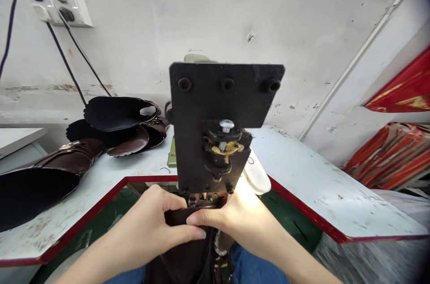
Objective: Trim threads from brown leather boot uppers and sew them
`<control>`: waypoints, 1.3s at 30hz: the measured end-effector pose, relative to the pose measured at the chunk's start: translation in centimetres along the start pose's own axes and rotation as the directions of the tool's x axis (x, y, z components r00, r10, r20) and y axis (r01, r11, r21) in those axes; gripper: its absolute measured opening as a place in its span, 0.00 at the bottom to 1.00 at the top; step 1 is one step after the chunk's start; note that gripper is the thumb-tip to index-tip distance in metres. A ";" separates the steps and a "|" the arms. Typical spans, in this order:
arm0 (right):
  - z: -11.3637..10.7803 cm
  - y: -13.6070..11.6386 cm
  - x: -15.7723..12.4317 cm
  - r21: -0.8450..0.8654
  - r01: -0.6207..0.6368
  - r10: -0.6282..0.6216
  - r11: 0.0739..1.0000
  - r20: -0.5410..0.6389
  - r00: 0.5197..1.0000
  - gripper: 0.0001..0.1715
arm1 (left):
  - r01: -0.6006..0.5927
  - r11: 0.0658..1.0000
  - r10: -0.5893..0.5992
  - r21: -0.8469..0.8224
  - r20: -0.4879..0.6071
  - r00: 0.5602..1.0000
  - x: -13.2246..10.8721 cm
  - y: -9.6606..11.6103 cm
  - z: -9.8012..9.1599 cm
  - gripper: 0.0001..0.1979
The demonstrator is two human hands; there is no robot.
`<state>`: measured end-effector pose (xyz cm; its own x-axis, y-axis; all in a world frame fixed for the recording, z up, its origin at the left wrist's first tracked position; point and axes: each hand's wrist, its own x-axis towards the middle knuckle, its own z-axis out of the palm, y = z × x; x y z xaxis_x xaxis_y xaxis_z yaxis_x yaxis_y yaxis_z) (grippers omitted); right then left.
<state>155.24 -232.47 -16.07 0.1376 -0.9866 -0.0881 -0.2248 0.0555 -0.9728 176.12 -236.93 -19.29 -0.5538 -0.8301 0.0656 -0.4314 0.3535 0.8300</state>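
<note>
A dark brown leather boot shaft [181,257] hangs down in front of me, its top edge raised to the machine. My left hand [156,219] pinches that edge between thumb and fingers, left of the presser foot. On the other side my right hand [235,214] grips the same edge, its thumb on top and its fingers partly hidden under the machine head. The sewing machine [195,100] shows a black plate with bolts and a tension knob. Its plate hides the needle, and a bright lamp shines on my right hand.
Brown boot uppers with black linings [117,118] lie on the left of the white table [322,185], which has a red edge. Cables run from a wall socket [67,10]. Red-banded bundles [386,154] stand at right. A white rounded piece [257,174] sits behind my right hand.
</note>
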 end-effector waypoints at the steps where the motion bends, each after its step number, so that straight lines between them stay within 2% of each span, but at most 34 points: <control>1: -0.4 0.0 -0.1 -0.016 0.009 -0.009 1.000 0.000 1.000 0.16 | 0.029 0.998 -0.029 -0.056 0.004 1.000 0.1 0.3 0.8 0.16; 4: -2.3 0.7 -0.4 -0.105 0.020 -0.017 0.994 0.029 0.999 0.11 | 0.123 0.978 -0.111 -0.171 0.076 0.991 0.2 0.3 2.1 0.20; 6: -3.4 2.0 -0.7 -0.094 -0.049 0.052 0.994 0.032 0.998 0.16 | 0.150 0.966 -0.137 -0.211 0.075 0.988 -0.1 -0.1 2.2 0.22; 8: -3.8 3.4 -1.1 -0.006 -0.111 0.111 0.994 0.038 0.993 0.20 | 0.166 0.962 -0.162 -0.218 0.034 0.986 -0.5 -0.6 2.1 0.23; 10: -3.4 4.4 -1.4 0.070 -0.106 0.104 0.992 0.043 0.994 0.20 | 0.169 0.962 -0.181 -0.214 -0.038 0.983 -1.1 -1.1 2.0 0.22; 13: -1.7 4.6 -1.8 0.055 -0.056 0.057 0.997 -0.009 0.998 0.20 | 0.173 0.955 -0.207 -0.242 -0.119 0.971 -2.1 -1.8 1.9 0.21; 18: 1.0 3.5 -1.6 0.028 -0.017 0.018 0.999 -0.066 0.998 0.22 | 0.199 0.936 -0.248 -0.290 -0.145 0.958 -3.6 -3.4 1.5 0.22; 23: 1.8 3.6 -1.5 0.093 0.000 0.008 0.996 -0.086 0.996 0.22 | 0.206 0.953 -0.239 -0.220 -0.135 0.961 -4.9 -4.1 0.4 0.23; 24: 1.9 3.9 -1.6 0.120 -0.006 0.015 0.993 -0.070 0.997 0.22 | 0.213 0.957 -0.238 -0.197 -0.115 0.964 -5.1 -3.7 0.2 0.23; 26: 1.9 5.4 -1.7 0.253 -0.038 0.023 0.967 0.062 0.998 0.20 | 0.212 0.965 -0.224 -0.155 -0.062 0.973 -5.5 -2.5 0.3 0.24; 28: 2.4 7.8 -2.0 0.463 -0.121 0.016 0.878 0.225 0.974 0.20 | 0.204 0.970 -0.206 -0.130 0.000 0.979 -5.4 -1.2 0.8 0.24; 30: 3.3 10.8 -2.7 0.610 -0.219 0.037 0.761 0.296 0.954 0.23 | 0.221 0.968 -0.207 -0.121 0.114 0.972 -4.8 -0.5 1.4 0.24; 31: 3.7 12.3 -3.3 0.649 -0.243 0.073 0.721 0.278 0.958 0.24 | 0.233 0.965 -0.202 -0.123 0.226 0.953 -4.3 -0.5 1.6 0.25; 32: 4.2 13.6 -3.9 0.671 -0.251 0.117 0.698 0.239 0.964 0.24 | 0.248 0.961 -0.190 -0.122 0.359 0.914 -3.9 -0.9 1.8 0.25; 34: 4.7 15.4 -5.2 0.701 -0.236 0.188 0.673 0.146 0.971 0.23 | 0.271 0.953 -0.145 -0.134 0.584 0.799 -3.0 -2.0 2.4 0.23; 35: 4.9 16.0 -5.8 0.716 -0.218 0.213 0.663 0.098 0.972 0.22 | 0.285 0.947 -0.124 -0.146 0.652 0.748 -2.8 -2.7 2.7 0.20; 37: 4.8 16.5 -6.8 0.735 -0.177 0.249 0.655 0.011 0.968 0.21 | 0.319 0.930 -0.103 -0.184 0.703 0.704 -2.6 -4.0 3.8 0.15; 39: 4.5 16.4 -7.5 0.744 -0.140 0.275 0.653 -0.061 0.960 0.19 | 0.348 0.913 -0.103 -0.211 0.707 0.700 -2.8 -4.6 4.9 0.13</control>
<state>154.82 -223.45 -32.29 0.0116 -0.9407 -0.3389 0.5518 0.2887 -0.7824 176.17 -234.08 -26.07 -0.8464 -0.3122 -0.4314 -0.4364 -0.0575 0.8979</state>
